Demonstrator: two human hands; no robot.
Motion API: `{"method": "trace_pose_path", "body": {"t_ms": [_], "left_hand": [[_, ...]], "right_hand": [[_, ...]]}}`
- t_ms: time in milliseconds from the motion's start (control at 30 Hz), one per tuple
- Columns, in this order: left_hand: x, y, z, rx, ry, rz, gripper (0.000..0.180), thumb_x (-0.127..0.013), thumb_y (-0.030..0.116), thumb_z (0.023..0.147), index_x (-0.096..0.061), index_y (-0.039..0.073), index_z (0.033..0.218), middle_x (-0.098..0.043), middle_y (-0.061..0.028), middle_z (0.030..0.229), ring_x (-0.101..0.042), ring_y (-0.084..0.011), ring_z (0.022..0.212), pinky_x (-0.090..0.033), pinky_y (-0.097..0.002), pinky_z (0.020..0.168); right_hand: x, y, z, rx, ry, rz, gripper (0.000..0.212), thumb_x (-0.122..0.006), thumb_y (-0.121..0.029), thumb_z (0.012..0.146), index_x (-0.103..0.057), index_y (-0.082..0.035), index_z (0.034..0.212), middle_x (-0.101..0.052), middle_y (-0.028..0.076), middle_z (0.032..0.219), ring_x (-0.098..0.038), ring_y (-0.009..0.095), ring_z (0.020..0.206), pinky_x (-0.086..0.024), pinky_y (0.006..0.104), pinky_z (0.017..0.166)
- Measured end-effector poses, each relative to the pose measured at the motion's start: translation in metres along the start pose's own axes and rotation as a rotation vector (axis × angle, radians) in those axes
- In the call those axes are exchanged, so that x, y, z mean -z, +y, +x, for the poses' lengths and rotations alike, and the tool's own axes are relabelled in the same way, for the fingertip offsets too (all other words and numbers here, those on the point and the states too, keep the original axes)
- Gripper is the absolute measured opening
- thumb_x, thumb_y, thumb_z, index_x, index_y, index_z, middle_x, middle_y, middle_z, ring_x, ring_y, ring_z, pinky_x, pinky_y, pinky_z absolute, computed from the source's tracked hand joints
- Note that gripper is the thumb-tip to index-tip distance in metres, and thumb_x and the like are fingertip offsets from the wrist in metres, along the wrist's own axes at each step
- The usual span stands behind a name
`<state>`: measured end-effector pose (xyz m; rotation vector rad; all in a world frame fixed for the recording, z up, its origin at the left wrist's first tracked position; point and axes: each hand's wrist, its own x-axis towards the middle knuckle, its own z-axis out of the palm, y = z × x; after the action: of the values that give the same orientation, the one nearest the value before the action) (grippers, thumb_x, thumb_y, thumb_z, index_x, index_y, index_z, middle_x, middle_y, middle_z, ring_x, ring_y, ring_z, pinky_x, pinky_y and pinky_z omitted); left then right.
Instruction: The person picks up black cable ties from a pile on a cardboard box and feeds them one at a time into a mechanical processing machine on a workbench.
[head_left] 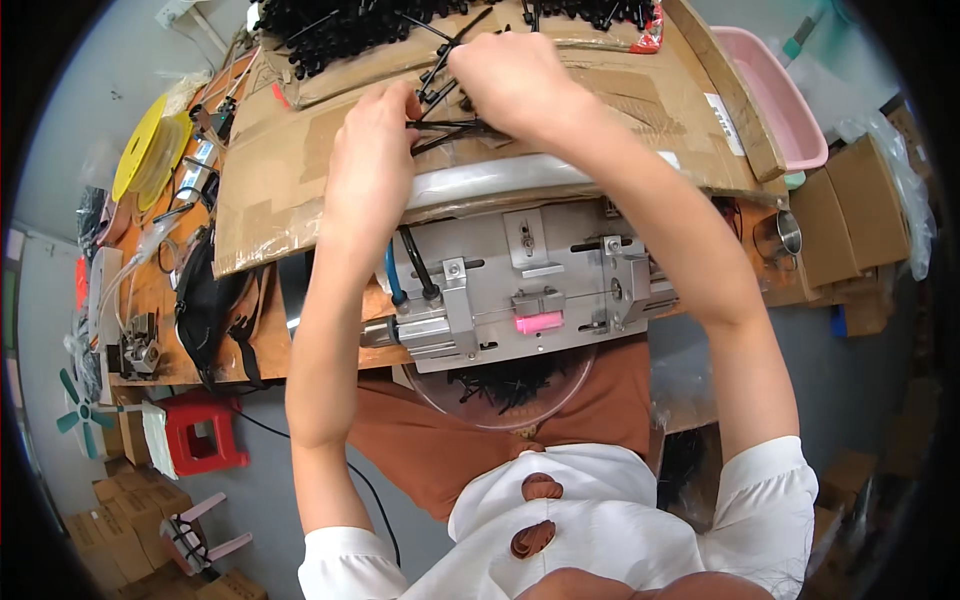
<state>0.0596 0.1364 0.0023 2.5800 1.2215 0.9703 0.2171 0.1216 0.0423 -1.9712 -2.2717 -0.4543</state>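
Note:
My left hand (375, 150) is closed at the edge of a few thin black rods with knobbed ends (440, 128), its thumb and fingers pinching some of them. Bent over the same rods from the right is my right hand (520, 85), its fingers curled in; rods stick out from beneath it, and its fingertips are hidden. Both hands are above a cardboard sheet (285, 180). A large heap of similar black rods (340, 35) lies just beyond them.
Below the cardboard's near edge stands a metal fixture (520, 280) with clamps and a pink piece (540, 322). A clear bowl of black parts (500, 390) sits under it. Left are a yellow spool (140, 150) and black bag (200, 300); right, a pink basin (770, 95).

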Motion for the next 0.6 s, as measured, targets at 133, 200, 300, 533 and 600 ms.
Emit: {"method": "trace_pose_path", "body": {"t_ms": [133, 200, 300, 533, 600], "left_hand": [[-0.002, 0.003, 0.008, -0.108, 0.062, 0.138, 0.024, -0.053, -0.01, 0.076, -0.056, -0.001, 0.097, -0.059, -0.016, 0.096, -0.058, -0.0336, 0.095, -0.049, -0.0412, 0.077], [0.0, 0.013, 0.01, -0.176, 0.116, 0.208, 0.027, -0.053, -0.01, 0.075, -0.055, 0.0, 0.1, -0.058, -0.0144, 0.096, -0.057, -0.0321, 0.096, -0.05, -0.0394, 0.077], [0.017, 0.019, 0.007, -0.334, 0.203, 0.404, 0.036, -0.055, -0.008, 0.073, -0.052, 0.004, 0.107, -0.056, -0.0089, 0.097, -0.054, -0.0269, 0.098, -0.051, -0.0342, 0.079], [0.032, 0.033, 0.017, -0.502, 0.177, 0.487, 0.035, -0.057, -0.005, 0.071, -0.053, 0.007, 0.104, -0.056, -0.006, 0.094, -0.054, -0.0239, 0.094, -0.05, -0.0332, 0.079], [0.025, 0.027, 0.018, -0.52, 0.181, 0.439, 0.036, -0.056, -0.005, 0.072, -0.053, 0.007, 0.106, -0.058, -0.0065, 0.096, -0.055, -0.0246, 0.094, -0.049, -0.0351, 0.08]], "right_hand": [[-0.01, 0.039, -0.011, -0.005, 0.063, 0.07, 0.017, -0.07, -0.016, 0.077, -0.066, -0.003, 0.087, -0.067, 0.014, 0.082, -0.066, 0.031, 0.083, -0.054, 0.0395, 0.07], [-0.011, 0.062, -0.015, -0.006, 0.129, 0.193, 0.021, -0.07, -0.018, 0.08, -0.064, -0.001, 0.091, -0.068, 0.011, 0.079, -0.067, 0.026, 0.077, -0.053, 0.0347, 0.064], [0.023, 0.072, -0.023, -0.077, 0.032, 0.789, 0.021, -0.059, -0.002, 0.078, -0.065, 0.009, 0.094, -0.067, 0.013, 0.068, -0.062, 0.013, 0.055, -0.048, 0.024, 0.048], [0.06, 0.089, -0.051, -0.293, 0.064, 1.28, 0.028, -0.066, -0.016, 0.087, -0.061, 0.007, 0.102, -0.069, 0.013, 0.089, -0.067, 0.015, 0.074, -0.053, 0.0229, 0.053], [0.047, 0.088, -0.055, -0.285, 0.106, 1.265, 0.027, -0.065, -0.017, 0.088, -0.062, 0.005, 0.102, -0.069, 0.012, 0.09, -0.067, 0.015, 0.078, -0.053, 0.0225, 0.053]]}}
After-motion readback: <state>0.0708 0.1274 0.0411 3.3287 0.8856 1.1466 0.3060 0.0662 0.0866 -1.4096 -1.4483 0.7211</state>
